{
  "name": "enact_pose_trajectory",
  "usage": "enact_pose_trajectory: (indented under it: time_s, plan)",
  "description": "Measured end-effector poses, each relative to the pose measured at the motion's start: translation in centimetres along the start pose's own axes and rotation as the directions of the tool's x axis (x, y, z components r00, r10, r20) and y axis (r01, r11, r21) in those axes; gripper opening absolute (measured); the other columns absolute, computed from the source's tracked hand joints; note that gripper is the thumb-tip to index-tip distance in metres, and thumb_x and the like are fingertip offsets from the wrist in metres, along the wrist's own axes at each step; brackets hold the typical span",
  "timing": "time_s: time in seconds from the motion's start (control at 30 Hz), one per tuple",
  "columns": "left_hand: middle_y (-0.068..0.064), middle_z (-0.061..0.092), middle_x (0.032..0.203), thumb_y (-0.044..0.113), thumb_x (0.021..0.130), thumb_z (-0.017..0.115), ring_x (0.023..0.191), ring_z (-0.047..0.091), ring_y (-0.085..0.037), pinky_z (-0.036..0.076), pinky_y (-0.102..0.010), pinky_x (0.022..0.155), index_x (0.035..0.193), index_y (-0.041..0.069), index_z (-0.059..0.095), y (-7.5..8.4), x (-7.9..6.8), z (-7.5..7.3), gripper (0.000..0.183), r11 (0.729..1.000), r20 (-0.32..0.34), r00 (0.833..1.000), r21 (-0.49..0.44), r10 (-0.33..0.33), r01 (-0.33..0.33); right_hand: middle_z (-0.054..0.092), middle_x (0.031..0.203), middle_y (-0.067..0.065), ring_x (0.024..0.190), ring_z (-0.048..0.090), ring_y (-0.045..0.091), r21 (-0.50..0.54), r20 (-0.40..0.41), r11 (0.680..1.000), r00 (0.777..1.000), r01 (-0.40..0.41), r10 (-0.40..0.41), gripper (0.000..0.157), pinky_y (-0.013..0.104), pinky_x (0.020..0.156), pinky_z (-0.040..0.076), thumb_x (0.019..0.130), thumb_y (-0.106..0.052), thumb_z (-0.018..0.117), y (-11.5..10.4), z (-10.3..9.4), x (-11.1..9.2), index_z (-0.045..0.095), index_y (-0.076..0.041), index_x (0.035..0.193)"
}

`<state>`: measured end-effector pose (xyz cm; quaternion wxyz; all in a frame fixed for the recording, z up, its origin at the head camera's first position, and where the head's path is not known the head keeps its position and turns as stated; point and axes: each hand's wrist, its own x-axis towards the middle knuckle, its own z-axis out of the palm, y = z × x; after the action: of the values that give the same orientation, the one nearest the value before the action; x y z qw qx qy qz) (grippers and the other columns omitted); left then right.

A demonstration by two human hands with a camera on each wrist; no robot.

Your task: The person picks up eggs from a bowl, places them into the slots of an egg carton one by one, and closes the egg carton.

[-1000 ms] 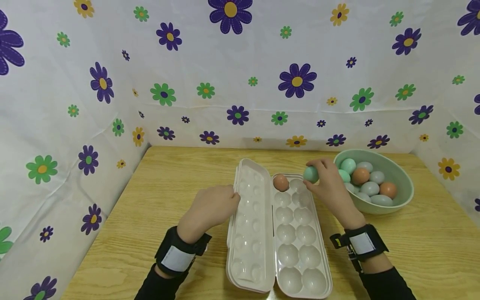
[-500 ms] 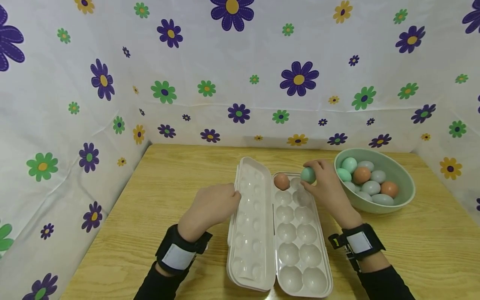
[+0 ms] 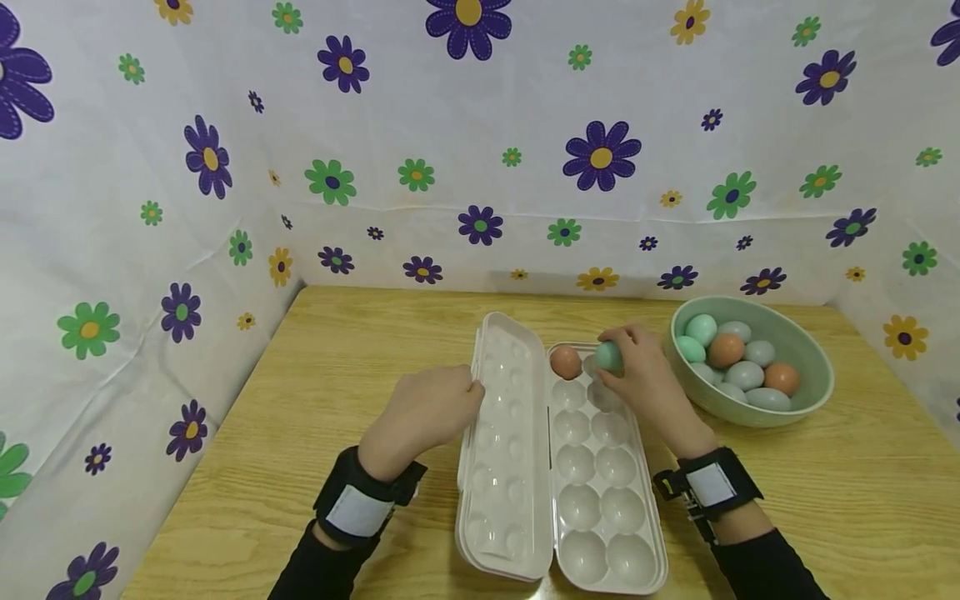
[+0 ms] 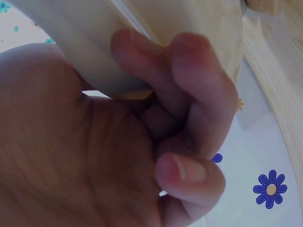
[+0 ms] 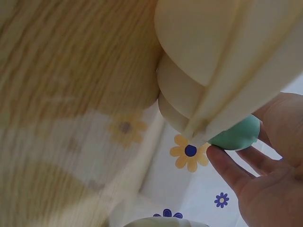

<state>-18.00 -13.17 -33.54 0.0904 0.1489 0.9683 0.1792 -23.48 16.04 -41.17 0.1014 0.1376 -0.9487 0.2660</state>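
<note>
A white plastic egg carton (image 3: 556, 510) lies unfolded on the table, its lid (image 3: 498, 460) to the left and its cupped half to the right. My left hand (image 3: 423, 412) holds the lid's outer edge; the left wrist view has its curled fingers (image 4: 199, 71) against the pale plastic. Between thumb and fingertips, my right hand (image 3: 651, 385) pinches a green egg (image 3: 610, 357) over the far right cup. In the right wrist view the carton's side hides part of that green egg. One brown egg (image 3: 566, 362) sits in the far left cup.
Right of the carton stands a pale green bowl (image 3: 813, 385) with several green, grey and brown eggs. Wooden tabletop (image 3: 360, 333) surrounds the carton. A flower-printed cloth (image 3: 420, 92) rises behind the table and along both sides.
My right hand has moved slightly left with the green egg, from the carton's right edge to over the far right cup. The left hand keeps its hold on the lid.
</note>
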Motion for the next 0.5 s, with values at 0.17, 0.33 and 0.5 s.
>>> enact_pose_trajectory:
  time_s: [0.17,0.33,0.5]
  plan:
    - [0.002,0.044,0.063,0.024,0.105,0.038,0.059,0.049,-0.017,0.035,-0.031,0.053,0.070,0.016,0.052,0.08,-0.03,-0.12,0.039,1.000,0.001,1.000,0.003,-0.005,0.005,0.054,0.129,0.028,0.119,0.055,0.045,-0.028,0.027,0.999,0.999,0.028,-0.028,0.042,0.057,0.093,0.054,0.088,-0.005,0.076,0.14,0.27,0.03,0.059,0.002,0.126]
    - [0.002,0.043,0.063,0.025,0.105,0.038,0.059,0.048,-0.017,0.035,-0.031,0.053,0.068,0.016,0.050,0.10,-0.05,-0.17,0.040,1.000,0.001,1.000,0.014,-0.011,0.011,0.055,0.128,0.027,0.119,0.056,0.045,-0.058,0.052,0.997,0.997,0.056,-0.053,0.042,0.056,0.093,0.054,0.088,-0.006,0.077,0.14,0.45,0.06,0.060,0.002,0.126]
    - [0.002,0.043,0.062,0.025,0.105,0.038,0.058,0.048,-0.017,0.034,-0.031,0.053,0.069,0.015,0.051,0.09,-0.12,-0.19,0.040,1.000,0.007,1.000,0.008,-0.018,0.018,0.057,0.123,0.025,0.114,0.059,0.041,-0.053,0.066,0.996,0.996,0.071,-0.067,0.037,0.053,0.093,0.054,0.089,-0.005,0.075,0.09,0.58,-0.01,0.062,0.002,0.122]
